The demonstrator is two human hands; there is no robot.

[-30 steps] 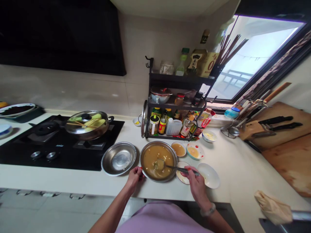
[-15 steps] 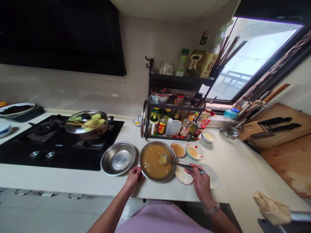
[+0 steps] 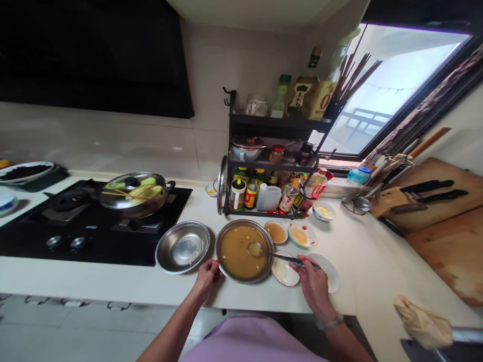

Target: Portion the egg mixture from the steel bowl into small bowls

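A metal bowl (image 3: pixel 234 274) full of brown, soupy liquid stands on the counter in front of me. My left hand (image 3: pixel 209 275) is closed at its left rim, fingers pinching the edge. In my right hand (image 3: pixel 312 282) is the handle of a ladle (image 3: pixel 281 256); its round head lies in the liquid near the bowl's right side. Under the handle sits a white dish (image 3: pixel 284 274) with a few scraps in it. Another white dish (image 3: pixel 332 279) is partly hidden behind my right hand. Two small bowls of brownish liquid, one round (image 3: pixel 276 232) and one red-dotted (image 3: pixel 302 235), stand behind.
Left of the bowl is a second metal basin (image 3: pixel 183 246). A lidded pan (image 3: pixel 132 198) sits on the black stove (image 3: pixel 113 246). A black rack (image 3: pixel 273 163) with bottles and jars stands at the back. To the right are a knife block (image 3: pixel 392 198), cutting boards (image 3: pixel 449 246) and a cloth (image 3: pixel 420 322).
The ladle's head has shifted slightly and sits lower in the liquid, its handle a little flatter. My left hand stays at the bowl's rim.
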